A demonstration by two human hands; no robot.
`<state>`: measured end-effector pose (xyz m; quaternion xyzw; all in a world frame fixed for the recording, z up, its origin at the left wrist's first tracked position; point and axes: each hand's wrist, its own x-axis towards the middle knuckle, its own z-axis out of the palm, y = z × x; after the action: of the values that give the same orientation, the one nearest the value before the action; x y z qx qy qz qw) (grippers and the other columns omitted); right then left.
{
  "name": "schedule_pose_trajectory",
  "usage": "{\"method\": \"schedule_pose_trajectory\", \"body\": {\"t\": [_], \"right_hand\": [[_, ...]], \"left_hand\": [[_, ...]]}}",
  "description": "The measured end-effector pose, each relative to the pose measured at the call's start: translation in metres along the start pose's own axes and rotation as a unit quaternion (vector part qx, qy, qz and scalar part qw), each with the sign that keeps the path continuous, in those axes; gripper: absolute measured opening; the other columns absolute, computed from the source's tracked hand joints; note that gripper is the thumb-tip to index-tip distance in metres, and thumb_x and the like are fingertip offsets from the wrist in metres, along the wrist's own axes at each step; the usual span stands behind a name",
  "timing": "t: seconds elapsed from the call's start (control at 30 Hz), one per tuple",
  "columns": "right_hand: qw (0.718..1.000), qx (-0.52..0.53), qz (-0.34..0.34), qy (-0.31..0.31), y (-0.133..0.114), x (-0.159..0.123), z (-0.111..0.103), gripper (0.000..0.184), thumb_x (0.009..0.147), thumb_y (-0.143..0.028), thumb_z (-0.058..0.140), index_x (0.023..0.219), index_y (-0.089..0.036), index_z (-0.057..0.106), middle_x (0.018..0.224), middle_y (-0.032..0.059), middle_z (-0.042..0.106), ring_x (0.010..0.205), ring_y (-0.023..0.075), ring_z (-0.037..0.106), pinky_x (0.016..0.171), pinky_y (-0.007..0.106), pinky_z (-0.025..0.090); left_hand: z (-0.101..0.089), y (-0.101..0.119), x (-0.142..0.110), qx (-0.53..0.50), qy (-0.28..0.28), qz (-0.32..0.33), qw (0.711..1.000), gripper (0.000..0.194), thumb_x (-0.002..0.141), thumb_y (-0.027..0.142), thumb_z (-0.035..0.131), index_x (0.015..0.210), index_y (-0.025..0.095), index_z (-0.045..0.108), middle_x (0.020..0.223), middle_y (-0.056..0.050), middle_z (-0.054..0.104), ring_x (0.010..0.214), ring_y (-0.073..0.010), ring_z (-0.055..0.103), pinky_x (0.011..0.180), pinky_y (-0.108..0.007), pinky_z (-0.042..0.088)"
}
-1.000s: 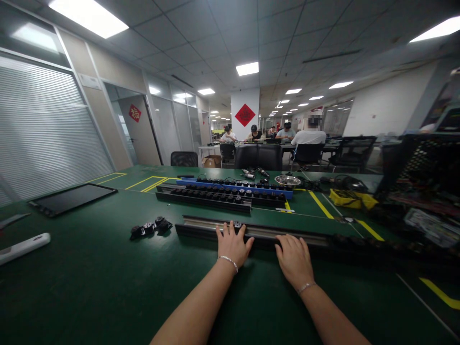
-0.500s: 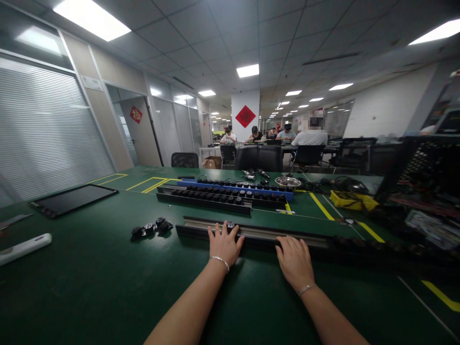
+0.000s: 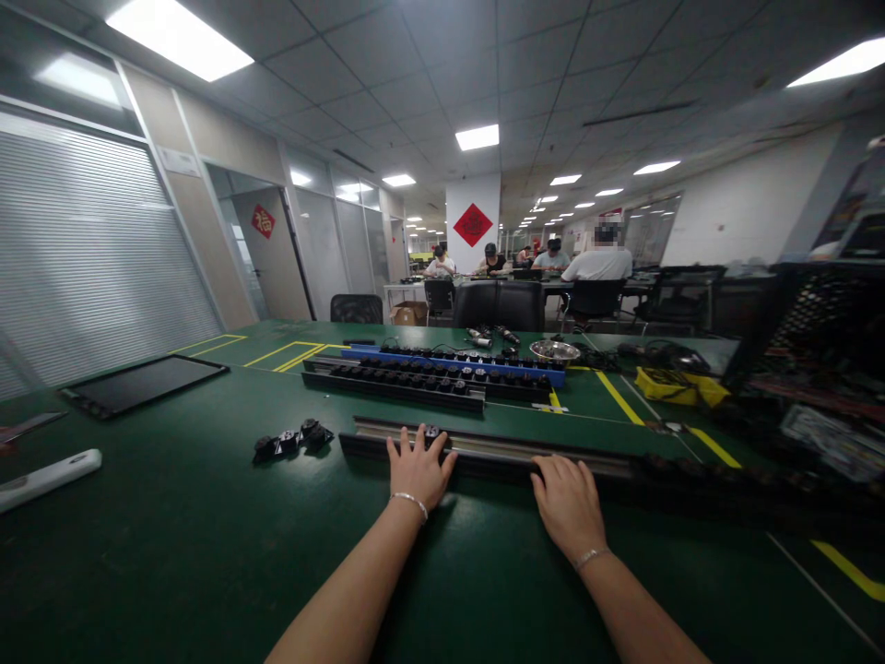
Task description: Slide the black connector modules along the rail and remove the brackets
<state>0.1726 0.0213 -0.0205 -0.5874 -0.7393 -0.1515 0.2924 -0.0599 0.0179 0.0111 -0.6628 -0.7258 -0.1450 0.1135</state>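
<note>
A long black rail (image 3: 498, 447) with a pale metal channel lies across the green table in front of me. My left hand (image 3: 419, 470) is open, its fingers spread over the left part of the rail. Its fingertips are at a small round black module (image 3: 432, 432) that sits in the channel; whether they pinch it is hidden. Farther right, my right hand (image 3: 571, 498) is closed over the rail's near edge, fingers on top and thumb at the near side. Several similar black modules (image 3: 294, 441) lie loose in a cluster left of the rail.
Behind lie black rails filled with modules (image 3: 394, 378) and a blue rail (image 3: 449, 361). A metal bowl (image 3: 554, 350) and yellow tray (image 3: 681, 385) stand back right. A dark flat panel (image 3: 145, 383) and white-handled tool (image 3: 52, 480) lie left. People sit at far tables.
My left hand has shifted a little left along the rail, and the small module in the channel has moved left with it. The right hand stays in place.
</note>
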Motion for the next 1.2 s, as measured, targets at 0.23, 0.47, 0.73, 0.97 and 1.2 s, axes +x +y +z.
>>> {"method": "schedule_pose_trajectory", "body": {"t": [0.23,0.47,0.73,0.97,1.2], "right_hand": [[1.0,0.001,-0.001,0.003,0.0,0.0,0.0,0.027,0.087,-0.025,0.041,0.105,-0.018,0.06,0.104,0.0069,0.065,0.106,0.022,0.052,0.1,0.043,0.025],[1.0,0.0,0.002,-0.003,0.0,0.001,-0.001,0.027,0.087,-0.025,0.041,0.105,-0.018,0.06,0.105,0.0072,0.065,0.107,0.0221,0.052,0.1,0.043,0.025],[1.0,-0.002,0.002,-0.003,-0.001,0.001,-0.001,0.027,0.087,-0.025,0.041,0.104,-0.018,0.061,0.105,0.0074,0.065,0.107,0.0221,0.052,0.1,0.043,0.026],[1.0,-0.008,0.003,-0.002,-0.001,0.001,-0.001,0.027,0.087,-0.025,0.042,0.105,-0.018,0.06,0.105,0.0067,0.065,0.106,0.0221,0.052,0.1,0.043,0.025],[1.0,-0.006,0.004,-0.004,-0.001,0.001,-0.002,0.026,0.086,-0.025,0.043,0.104,-0.018,0.06,0.105,0.0063,0.065,0.106,0.0218,0.052,0.101,0.042,0.025]], "left_hand": [[0.003,-0.011,0.002,0.003,0.002,0.0,1.0,0.054,0.084,0.062,0.022,0.128,0.041,0.045,0.14,-0.004,0.042,0.13,-0.0375,0.028,0.102,-0.062,0.015],[0.004,-0.021,0.004,0.009,0.001,-0.002,1.0,0.056,0.083,0.064,0.021,0.129,0.041,0.045,0.141,-0.005,0.041,0.131,-0.0371,0.027,0.101,-0.062,0.014],[0.005,-0.033,0.006,0.016,0.004,-0.002,1.0,0.057,0.083,0.065,0.021,0.128,0.04,0.046,0.14,-0.005,0.042,0.131,-0.0362,0.027,0.101,-0.062,0.016],[0.003,-0.044,0.008,0.023,-0.003,-0.016,1.0,0.057,0.082,0.065,0.023,0.128,0.04,0.046,0.141,-0.005,0.041,0.131,-0.0363,0.027,0.101,-0.059,0.02],[0.002,-0.056,0.009,0.03,-0.011,-0.027,0.999,0.057,0.082,0.065,0.023,0.129,0.041,0.045,0.141,-0.004,0.041,0.131,-0.0352,0.027,0.102,-0.057,0.021]]}}
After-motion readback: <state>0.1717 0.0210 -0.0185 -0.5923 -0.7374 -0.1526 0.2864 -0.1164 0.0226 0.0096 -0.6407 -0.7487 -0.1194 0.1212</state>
